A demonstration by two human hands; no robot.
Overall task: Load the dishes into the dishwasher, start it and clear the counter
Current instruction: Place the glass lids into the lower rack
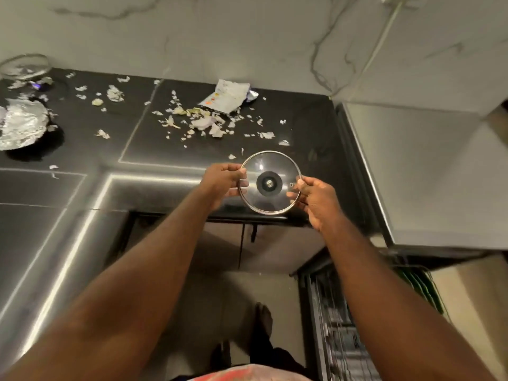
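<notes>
I am gripping the glass lid (270, 165) by its rim, fingers (233, 171) of left hand (224, 181) and right hand (316, 199) curled round it, aiming it upright for the dishwasher rack (339, 334).

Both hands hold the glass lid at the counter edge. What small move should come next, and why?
Probably carry the lid rightward and down toward the dishwasher rack. The left hand and right hand both pinch its rim, and the rack stands pulled out below right. The scraps on the counter can wait.

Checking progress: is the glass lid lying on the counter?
No, the left hand and right hand hold the lid up by its rim.
</notes>
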